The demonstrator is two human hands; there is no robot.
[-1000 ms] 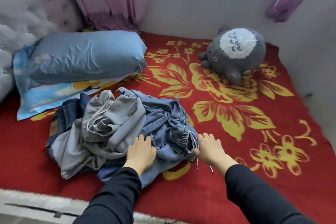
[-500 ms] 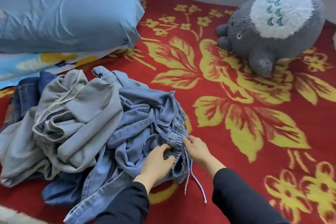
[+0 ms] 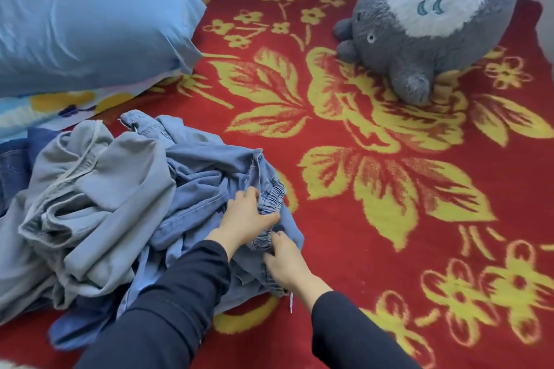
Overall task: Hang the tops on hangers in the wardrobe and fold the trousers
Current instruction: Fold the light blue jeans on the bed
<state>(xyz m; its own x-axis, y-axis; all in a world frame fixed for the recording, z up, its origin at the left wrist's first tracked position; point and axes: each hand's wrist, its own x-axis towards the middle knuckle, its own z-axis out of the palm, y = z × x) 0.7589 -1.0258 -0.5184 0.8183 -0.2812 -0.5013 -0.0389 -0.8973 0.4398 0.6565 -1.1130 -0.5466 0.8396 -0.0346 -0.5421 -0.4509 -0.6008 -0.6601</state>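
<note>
Both the left hand and right hand pinch soft blue trousers' ruched elastic waistband.

The bed is covered by a red blanket with yellow flowers and leaves. At its far left lies a blue pillow, stacked on a second pillow with a light blue and yellow print. A grey plush toy (white belly up) sits at the far right. On the near left rests a heap of clothes: blue drawstring trousers, a pale grey garment partly over them, and dark denim under the heap's left edge.
</note>
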